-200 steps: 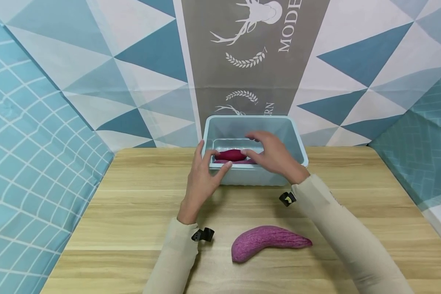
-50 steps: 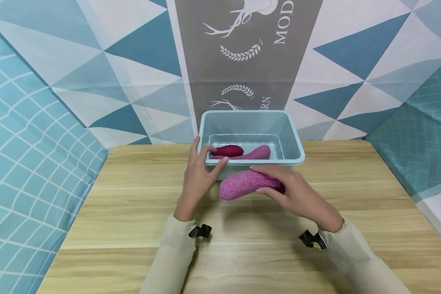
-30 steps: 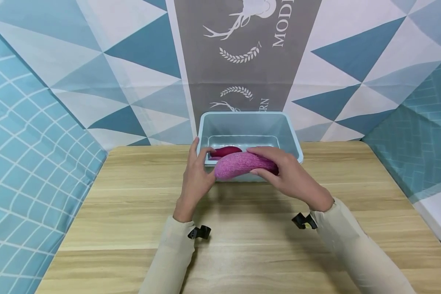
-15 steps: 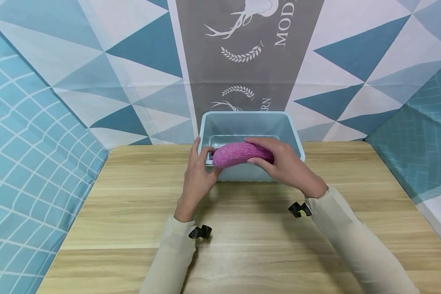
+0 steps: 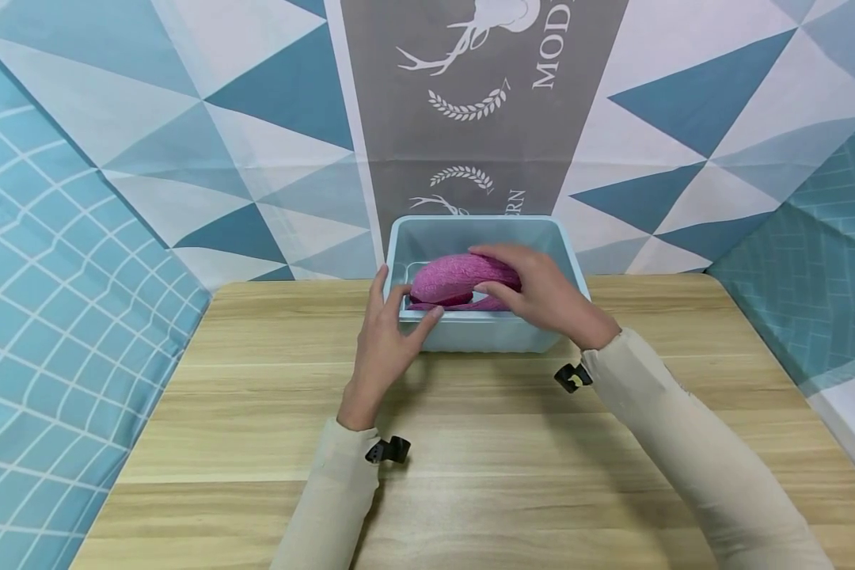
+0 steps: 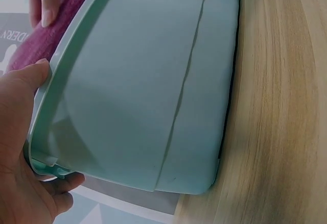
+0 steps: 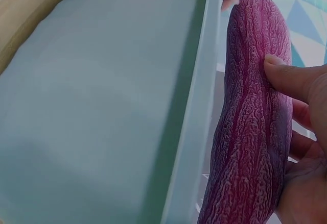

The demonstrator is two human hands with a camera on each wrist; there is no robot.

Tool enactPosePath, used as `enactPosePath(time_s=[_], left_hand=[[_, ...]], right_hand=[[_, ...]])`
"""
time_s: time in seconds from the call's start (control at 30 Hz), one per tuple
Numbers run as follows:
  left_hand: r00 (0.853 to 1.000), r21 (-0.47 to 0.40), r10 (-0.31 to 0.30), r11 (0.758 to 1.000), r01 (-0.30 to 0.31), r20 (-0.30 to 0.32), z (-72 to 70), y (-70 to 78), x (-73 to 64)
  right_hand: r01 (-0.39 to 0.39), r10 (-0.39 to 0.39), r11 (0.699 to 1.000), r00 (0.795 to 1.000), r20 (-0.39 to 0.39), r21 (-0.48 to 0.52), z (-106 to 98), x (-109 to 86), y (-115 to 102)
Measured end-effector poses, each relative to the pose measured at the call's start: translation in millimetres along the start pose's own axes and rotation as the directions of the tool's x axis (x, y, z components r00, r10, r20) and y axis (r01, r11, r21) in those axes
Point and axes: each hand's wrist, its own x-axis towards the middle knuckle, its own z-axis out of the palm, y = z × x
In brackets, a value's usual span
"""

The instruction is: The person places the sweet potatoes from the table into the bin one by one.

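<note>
My right hand (image 5: pixel 545 293) grips a long, wrinkled purple sweet potato (image 5: pixel 456 275), thumb on the near side and fingers round the far side. It is held inside the light blue plastic bin (image 5: pixel 492 336), over the things lying there. A smooth dark red root vegetable (image 5: pixel 460 300) shows partly beneath it, beside a second purple sweet potato (image 5: pixel 495 304). At the bin's front left corner, my left hand (image 5: pixel 381 356) holds the rim. In the left wrist view, its thumb (image 6: pixel 37 73) lies at the rim and fingers (image 6: pixel 65 185) curl round below the corner.
The bin stands at the back of a wooden table (image 5: pixel 456 491), close against a patterned wall covering (image 5: pixel 463 103). Blue tiled sheets (image 5: pixel 64 301) rise on the left and right. A small black camera mount (image 5: pixel 388 450) sits on each wrist.
Earlier, one purple sweet potato lay on the table. My right hand has since picked it up and carried it forward over the front rim into the bin. My left hand stays at the corner.
</note>
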Motion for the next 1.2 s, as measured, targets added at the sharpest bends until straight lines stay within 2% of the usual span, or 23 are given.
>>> enactPosePath(time_s=[0.17,0.3,0.47,0.6,0.97,1.2], left_hand=[[1.000,0.005,-0.007,1.000,0.007,0.008,0.3,-2.6,-0.3],[1.000,0.006,-0.015,1.000,0.015,0.014,1.1,-3.2,-0.6],[1.000,-0.004,-0.017,1.000,0.017,0.021,2.0,-2.5,-0.6],[1.000,-0.005,-0.019,1.000,0.019,0.019,2.7,-2.1,-0.8],[1.000,-0.008,-0.024,1.000,0.025,0.016,3.5,-1.6,-0.2],[1.000,-0.016,-0.024,1.000,0.024,0.008,2.4,-2.0,-0.1]], right_hand=[[-0.034,0.034,0.999,0.999,0.020,-0.025,5.2,12.2,6.5],[-0.071,0.071,0.997,0.996,0.047,-0.006,9.6,22.9,13.2],[-0.124,0.122,0.992,0.988,0.090,0.019,13.9,36.9,27.1],[-0.171,0.170,0.985,0.979,0.112,-0.002,16.7,46.0,38.9],[-0.231,0.237,0.971,0.964,0.124,-0.059,16.4,57.2,56.2],[-0.285,0.294,0.955,0.947,0.132,-0.084,12.8,64.0,63.7]])
